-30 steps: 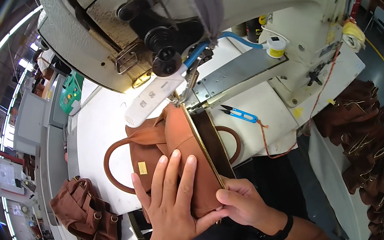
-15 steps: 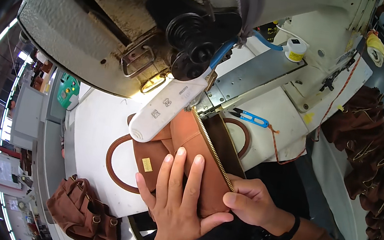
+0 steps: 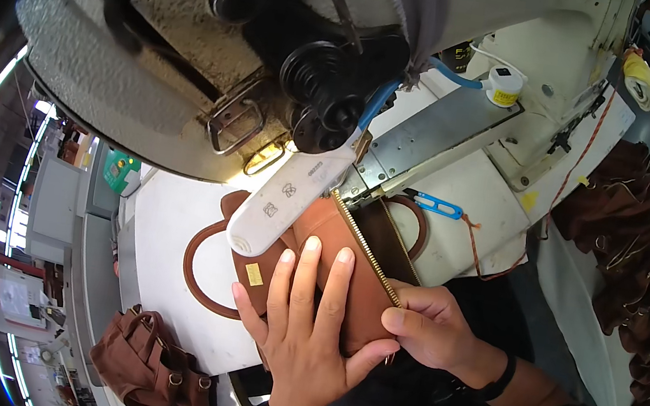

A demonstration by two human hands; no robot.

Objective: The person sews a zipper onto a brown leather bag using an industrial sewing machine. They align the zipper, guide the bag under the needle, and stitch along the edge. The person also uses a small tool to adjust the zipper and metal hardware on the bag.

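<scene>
A tan leather bag [image 3: 356, 274] with a brass zipper and two round handles lies under the needle area of a white industrial sewing machine [image 3: 114, 49], partly behind a white elongated attachment [image 3: 272, 211]. My left hand [image 3: 305, 341] rests spread on the bag's front, beside a small gold-coloured patch [image 3: 253, 274]. My right hand [image 3: 436, 331] grips the bag's zipper edge at its lower right end, thumb on top. Blue thread snips [image 3: 437, 205] lie just right of the bag's upper part, near an orange cord.
A brown bag [image 3: 141, 360] sits at lower left, a pile of brown bags [image 3: 619, 236] at right. Behind are a green device [image 3: 120, 172], a small white container [image 3: 504, 85] on the machine bed and a yellow cloth [image 3: 640, 79].
The view has shifted, so the machine sits further right and appears larger than a second ago. My left hand has moved slightly upward on the bag. My right hand keeps its grip.
</scene>
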